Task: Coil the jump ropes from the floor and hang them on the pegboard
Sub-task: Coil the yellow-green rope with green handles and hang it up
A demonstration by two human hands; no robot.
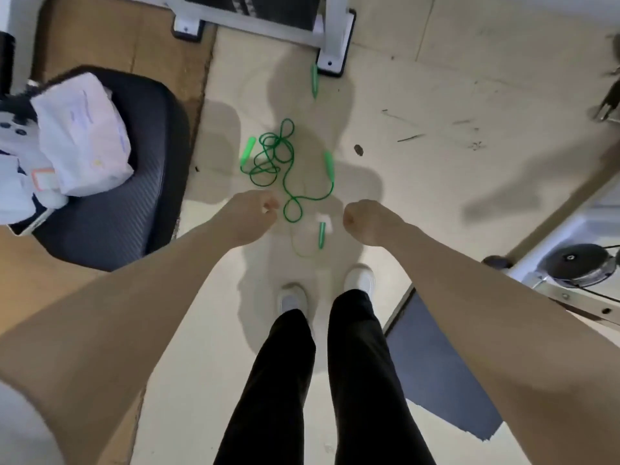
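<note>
Green jump rope (275, 156) lies tangled on the floor (419, 105) ahead of the white shoes (293, 297), a second pale-cord rope's green handle (321, 234) between the hands. Left hand (248, 213) and right hand (364, 219) both hang above the floor, fingers curled in, holding nothing. Black chair (134, 203) with white bags (80, 135) sits at left.

You're in a small gym or equipment rm w/ an office corner. Scuffed pale floor (436, 95), white metal frame (268, 28) bolted on feet at far side, weight disc (580, 263) on a machine base at right, black chair (134, 203) w/ bags left.
</note>
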